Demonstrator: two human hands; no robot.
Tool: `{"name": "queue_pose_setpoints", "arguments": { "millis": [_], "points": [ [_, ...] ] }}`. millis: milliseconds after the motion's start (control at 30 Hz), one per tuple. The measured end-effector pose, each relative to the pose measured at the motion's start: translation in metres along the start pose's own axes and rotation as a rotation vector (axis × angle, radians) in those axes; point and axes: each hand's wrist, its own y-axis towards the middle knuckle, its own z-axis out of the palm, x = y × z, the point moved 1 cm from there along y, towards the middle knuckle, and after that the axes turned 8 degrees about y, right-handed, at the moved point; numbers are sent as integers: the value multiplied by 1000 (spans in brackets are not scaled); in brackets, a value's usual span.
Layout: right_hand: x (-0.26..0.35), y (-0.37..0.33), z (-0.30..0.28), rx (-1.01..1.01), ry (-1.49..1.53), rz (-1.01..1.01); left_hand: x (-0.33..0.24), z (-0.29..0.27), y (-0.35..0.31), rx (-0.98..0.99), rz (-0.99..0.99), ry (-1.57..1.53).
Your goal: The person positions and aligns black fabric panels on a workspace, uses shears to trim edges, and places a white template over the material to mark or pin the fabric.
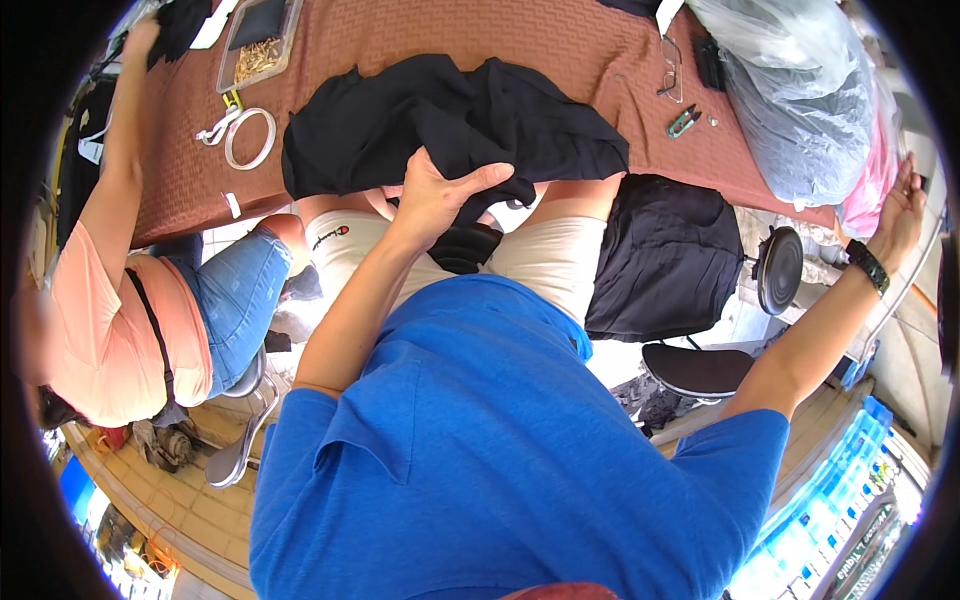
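Black cloth is spread ahead of and to both sides of the L hand, near edge over the thighs. Some fabric is seen btwn thumb & index, which are set apart; whether any is clamped by the hidden lower fingers can't be told. Thumb is pointed R, index fwd, forearm angled in from lower L. R hand is stretched far R of that grip, palm bared, fingers unclosed, near a bulky translucent plastic bag. Cloth is matte, softly creased; brown tablecloth beyond is textured. L of grip, 1 white ring is laid; R, 1 pr green-handled snips.
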Motion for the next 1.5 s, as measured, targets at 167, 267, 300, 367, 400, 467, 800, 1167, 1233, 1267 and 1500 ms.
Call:
{"name": "queue_pose_setpoints", "arguments": {
  "millis": [167,267,300,367,400,467,800,1167,1233,1267,1500],
  "points": [
    [7,10,-62,121,195,-14,-6,12,-4,98,-138,-235],
    [-37,-43,40,-75,-238,-82,-4,17,-15,105,-304,-438],
    [-39,-61,69,-63,-286,-86,-2,19,-16,117,-349,-492],
    [-39,-84,106,-41,-380,-91,-2,21,-18,101,-326,-536],
    [-39,-81,105,10,-379,-85,-5,23,-18,88,-314,-540],
    [-40,-85,119,59,-343,-124,-7,23,-17,63,-274,-496],
    [-34,-53,77,41,-451,-172,-6,26,-15,2,-224,-341],
    [-122,-267,277,638,-357,146,-33,40,-18,-22,-216,-486],
    [-128,-295,292,611,-504,252,-36,40,-17,-2,-215,-473],
    [-134,-300,297,664,-547,113,-38,40,-18,1,-214,-479],
    [-141,-335,314,664,-585,6,-40,41,-17,6,-179,-499]
  ]
}}
